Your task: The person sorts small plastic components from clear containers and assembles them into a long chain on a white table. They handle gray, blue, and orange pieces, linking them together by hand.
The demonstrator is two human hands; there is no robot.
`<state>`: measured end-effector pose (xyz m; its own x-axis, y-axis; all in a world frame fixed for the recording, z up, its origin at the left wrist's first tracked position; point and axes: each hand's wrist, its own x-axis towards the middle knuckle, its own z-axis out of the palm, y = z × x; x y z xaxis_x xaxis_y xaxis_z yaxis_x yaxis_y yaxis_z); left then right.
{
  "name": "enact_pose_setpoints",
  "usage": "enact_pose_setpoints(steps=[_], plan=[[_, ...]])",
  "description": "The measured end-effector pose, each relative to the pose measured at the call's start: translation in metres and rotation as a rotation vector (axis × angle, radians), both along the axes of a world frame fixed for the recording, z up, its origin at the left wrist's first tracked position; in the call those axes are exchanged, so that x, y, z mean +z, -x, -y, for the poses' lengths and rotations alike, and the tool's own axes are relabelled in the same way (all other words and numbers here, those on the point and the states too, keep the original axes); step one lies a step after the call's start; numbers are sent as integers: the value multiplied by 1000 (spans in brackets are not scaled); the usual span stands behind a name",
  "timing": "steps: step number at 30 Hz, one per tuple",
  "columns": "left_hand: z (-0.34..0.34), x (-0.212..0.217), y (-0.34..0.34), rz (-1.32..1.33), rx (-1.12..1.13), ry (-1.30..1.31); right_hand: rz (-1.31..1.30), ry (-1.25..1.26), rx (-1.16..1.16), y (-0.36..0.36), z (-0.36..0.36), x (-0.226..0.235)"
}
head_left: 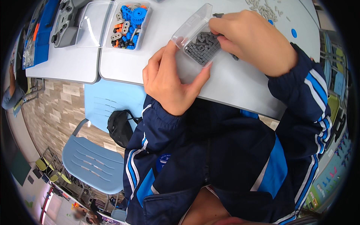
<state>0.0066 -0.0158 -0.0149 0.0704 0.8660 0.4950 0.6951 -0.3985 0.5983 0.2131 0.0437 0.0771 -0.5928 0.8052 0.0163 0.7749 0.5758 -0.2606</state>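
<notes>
A clear plastic box (195, 61) of small dark gray pieces (202, 48) sits between a person's two hands over a white table (243, 88), at the upper centre of the frame, its hinged lid (193, 25) raised toward the top. The left hand (167, 82) brackets the box, thumb and forefinger spread wide, the thumb at its lower corner and the forefinger near the hinge side. The right hand (258, 43) comes in from the upper right, thumb and forefinger drawn narrow at the box's right edge (whether a piece is pinched there cannot be told). More dark pieces (235, 57) lie just beneath that hand, outside the box.

The step in hand appears to be moving gray pieces at the box by the pinch, one hand steadying, the other working. The next move seems to call for a level box and right fingertips that clear the rim without spilling the contents.

Pale loose pieces (267, 10) and a blue disc (294, 33) lie at upper right; a second box (146, 26) of mixed parts stands at upper left of centre.
</notes>
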Motion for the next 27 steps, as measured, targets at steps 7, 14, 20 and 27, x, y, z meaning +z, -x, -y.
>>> enact_pose_setpoints(steps=[7, 14, 20, 27], plan=[[1, 0, -1, -15, 34, -12, -100, 70, -225, -21, 8, 12], [1, 3, -4, -26, 27, 7, -212, -74, -186, -30, 6, 6], [0, 3, -3, -8, 0, -12, -155, -140, 90, 6, 9, -9], [1, 6, -1, -16, 5, 57, 6, -78, 112, 9, -2, -6]])
